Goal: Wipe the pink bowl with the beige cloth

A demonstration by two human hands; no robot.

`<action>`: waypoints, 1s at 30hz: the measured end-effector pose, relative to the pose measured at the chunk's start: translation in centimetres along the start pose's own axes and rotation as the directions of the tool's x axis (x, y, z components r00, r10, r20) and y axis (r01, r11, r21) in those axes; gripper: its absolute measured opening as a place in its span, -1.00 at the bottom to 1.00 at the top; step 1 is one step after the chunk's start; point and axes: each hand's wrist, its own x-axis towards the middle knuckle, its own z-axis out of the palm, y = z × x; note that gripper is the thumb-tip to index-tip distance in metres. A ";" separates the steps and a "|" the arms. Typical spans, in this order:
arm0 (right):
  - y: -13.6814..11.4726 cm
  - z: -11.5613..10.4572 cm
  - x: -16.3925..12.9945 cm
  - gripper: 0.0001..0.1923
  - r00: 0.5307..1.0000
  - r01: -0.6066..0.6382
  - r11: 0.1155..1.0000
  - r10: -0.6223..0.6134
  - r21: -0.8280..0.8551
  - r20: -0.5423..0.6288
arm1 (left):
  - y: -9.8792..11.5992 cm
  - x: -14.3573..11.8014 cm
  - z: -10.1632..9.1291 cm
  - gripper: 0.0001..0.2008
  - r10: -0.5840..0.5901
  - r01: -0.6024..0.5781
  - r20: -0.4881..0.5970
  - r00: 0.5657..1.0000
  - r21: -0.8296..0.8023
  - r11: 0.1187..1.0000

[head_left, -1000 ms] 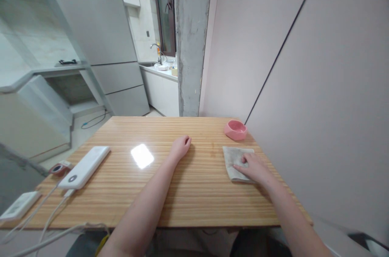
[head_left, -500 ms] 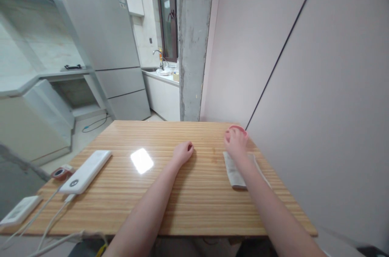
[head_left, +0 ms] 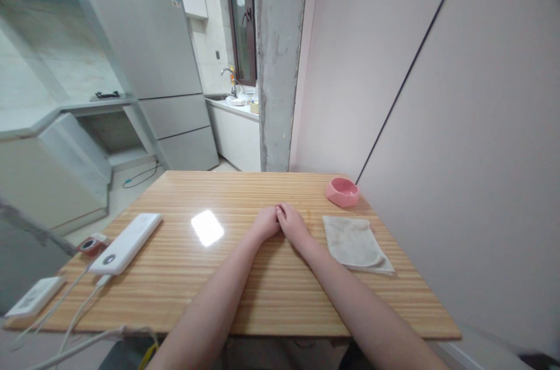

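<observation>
- Grey cloth (head_left: 352,240): on bench (head_left: 153,288), right of the right hand (head_left: 293,225), near its fingers, not touching.
- Pink bowl (head_left: 342,192): just beyond cloth, untouched.
- Left hand (head_left: 266,222): fingers curled, touching right hand; right fingers partly hidden, cannot tell whether clenched.

Wood-grain bench (head_left: 245,294), one. Clock from the paired hands:
- Centre: left hand (head_left: 266,222) and right hand (head_left: 294,225), touching.
- 2 o'clock: pink faceted bowl (head_left: 343,200), upright.
- Between 3 and 4: grey folded cloth (head_left: 353,246), lying flat.
- 9: white power bank (head_left: 131,238), cable (head_left: 82,309) attached; tape roll (head_left: 90,246) beside it.
- 11: refrigerator (head_left: 140,43), beyond the bench.
</observation>
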 end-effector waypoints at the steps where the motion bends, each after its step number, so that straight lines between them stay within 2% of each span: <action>1: -0.1 0.1 0.0 -0.70 1.000 0.004 1.000 -0.004 -0.002 0.000 | 0.0 -0.1 -0.1 -0.72 0.001 -0.001 0.001 1.000 -0.005 1.000; 3: -0.5 -0.1 -0.1 -0.69 1.000 0.021 1.000 -0.021 -0.017 -0.003 | 0.1 -0.2 -0.3 -0.73 0.004 -0.004 0.001 1.000 -0.015 1.000; 5: -0.7 -1.4 0.1 -0.69 0.999 0.039 0.999 -0.040 -0.036 -0.011 | 0.3 -0.3 -0.5 -0.76 0.013 -0.013 -0.004 1.000 -0.032 0.999; 7: -0.2 -3.9 0.5 -0.64 0.995 0.046 0.995 -0.053 -0.083 -0.088 | 0.4 -0.5 -0.7 -0.81 0.012 -0.013 -0.019 1.000 -0.042 0.999; 8: 0.4 -5.5 0.8 -0.60 0.980 0.056 0.988 -0.083 -0.147 -0.183 | 0.5 -0.5 -0.7 -0.82 0.007 -0.008 -0.026 1.000 -0.043 0.999; 9: 1.2 -7.2 1.0 -0.60 0.943 0.015 0.976 -0.086 -0.218 -0.321 | 0.5 -0.6 -0.8 -0.81 -0.001 0.000 -0.032 0.999 -0.039 0.999; 10: 2.1 -8.9 1.3 -0.60 0.889 -0.088 0.955 -0.053 -0.283 -0.454 | 0.6 -0.6 -0.8 -0.81 -0.009 0.007 -0.036 0.999 -0.034 0.999; 12: 4.5 -11.4 1.5 -0.58 0.811 -0.325 0.866 0.048 -0.380 -0.583 | 0.6 -0.6 -0.8 -0.83 -0.013 0.012 -0.036 0.999 -0.032 0.999; 13: 5.7 -12.2 1.5 -0.55 0.794 -0.418 0.816 0.116 -0.398 -0.596 | 0.5 -0.6 -0.8 -0.83 -0.014 0.013 -0.035 0.999 -0.037 0.999; 15: 7.9 -12.8 1.5 -0.55 0.803 -0.489 0.763 0.206 -0.422 -0.559 | 0.4 -0.6 -0.7 -0.83 -0.011 0.009 -0.036 0.999 -0.052 0.999; 18: 10.0 -12.4 1.3 -0.65 0.853 -0.459 0.764 0.235 -0.454 -0.467 | 0.3 -0.6 -0.6 -0.83 -0.002 0.000 -0.031 1.000 -0.066 0.998; 20: 10.4 -12.3 1.4 -0.72 0.872 -0.430 0.774 0.223 -0.464 -0.436 | 0.4 -0.6 -0.6 -0.83 -0.008 0.006 -0.023 1.000 -0.076 0.997; 22: 10.0 -12.2 1.7 -0.79 0.893 -0.384 0.799 0.194 -0.462 -0.407 | 0.7 -0.7 -1.0 -0.84 -0.006 0.000 -0.070 0.998 -0.082 0.997; 24: 8.8 -11.9 2.0 -0.86 0.934 -0.270 0.853 0.119 -0.447 -0.338 | 1.1 -0.9 -1.8 -0.80 0.033 -0.046 -0.215 0.976 -0.057 0.997; 26: 7.0 -10.9 2.3 -0.92 0.977 -0.070 0.915 -0.017 -0.398 -0.211 | 1.4 -1.2 -2.8 -0.60 0.120 -0.122 -0.355 0.927 0.018 0.992; 28: 4.9 -9.1 2.3 -0.90 0.982 0.152 0.943 -0.178 -0.298 -0.064 | 1.6 -1.4 -3.8 -0.46 0.213 -0.189 -0.384 0.899 0.098 0.977; 30: 2.8 -7.0 1.9 -0.87 0.959 0.281 0.938 -0.284 -0.202 0.017 | 1.4 -1.7 -4.6 -0.54 0.275 -0.247 -0.322 0.906 0.125 0.961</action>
